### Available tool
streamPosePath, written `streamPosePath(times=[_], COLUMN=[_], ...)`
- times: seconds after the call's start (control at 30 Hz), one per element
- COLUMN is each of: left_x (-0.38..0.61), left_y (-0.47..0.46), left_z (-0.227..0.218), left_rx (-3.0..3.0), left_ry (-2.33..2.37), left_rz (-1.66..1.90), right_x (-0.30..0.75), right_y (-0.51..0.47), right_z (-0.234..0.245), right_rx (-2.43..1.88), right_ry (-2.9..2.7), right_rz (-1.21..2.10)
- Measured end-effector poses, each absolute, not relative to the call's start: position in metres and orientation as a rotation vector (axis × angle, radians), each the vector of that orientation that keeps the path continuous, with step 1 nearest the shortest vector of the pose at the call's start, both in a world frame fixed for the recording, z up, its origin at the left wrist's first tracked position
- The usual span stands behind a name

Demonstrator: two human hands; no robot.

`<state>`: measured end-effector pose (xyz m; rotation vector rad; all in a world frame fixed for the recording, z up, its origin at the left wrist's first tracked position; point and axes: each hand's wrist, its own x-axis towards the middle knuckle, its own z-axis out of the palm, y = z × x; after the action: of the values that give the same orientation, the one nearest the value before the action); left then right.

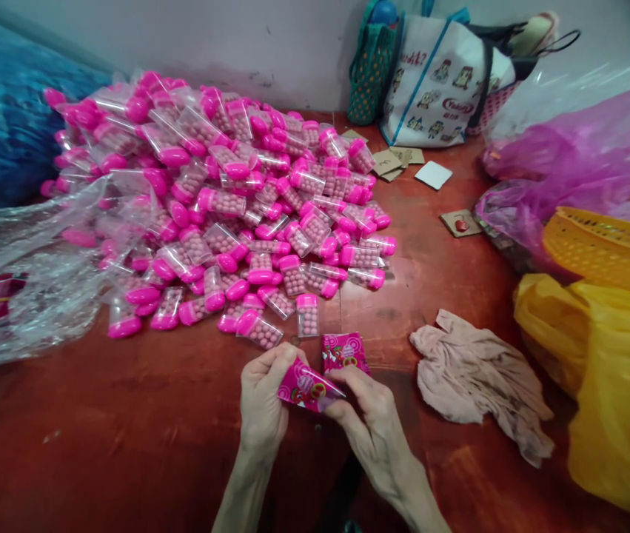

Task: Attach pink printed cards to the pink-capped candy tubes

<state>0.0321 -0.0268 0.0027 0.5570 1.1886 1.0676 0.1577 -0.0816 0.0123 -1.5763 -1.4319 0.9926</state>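
Between my two hands is a pink printed plastic sleeve [308,386], held a little above the red floor. My left hand [264,392] pinches its left end between thumb and fingers. At the other end, the fingers and thumb of my right hand [367,414] close on the sleeve's clear edge. Just beyond my right fingers lie more pink printed sleeves [343,351], flat on the floor. A small clear bottle [307,316] with a pink cap and pale pink balls inside lies in front of my hands, at the near edge of a large pile of such bottles [226,200].
Clear plastic sheeting [31,274] and a blue bulging bag [9,111] lie left. A crumpled cloth [475,370], yellow bag [620,392], yellow basket [608,244] and purple bag [570,155] lie right. Cardboard pieces [397,159] and a white tote [440,81] are by the wall.
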Motion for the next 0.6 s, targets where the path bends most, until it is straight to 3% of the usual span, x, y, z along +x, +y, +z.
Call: streamPosePath(times=[0.6], left_x=[0.0363], left_y=[-0.0267], left_z=[-0.0031], left_rx=[0.529], left_ry=[1.241], left_rz=[1.209], right_x=[0.1515], right_y=[-0.0791], right_z=[0.005], right_rx=[-1.612], right_ry=[-1.383], right_rz=[0.878])
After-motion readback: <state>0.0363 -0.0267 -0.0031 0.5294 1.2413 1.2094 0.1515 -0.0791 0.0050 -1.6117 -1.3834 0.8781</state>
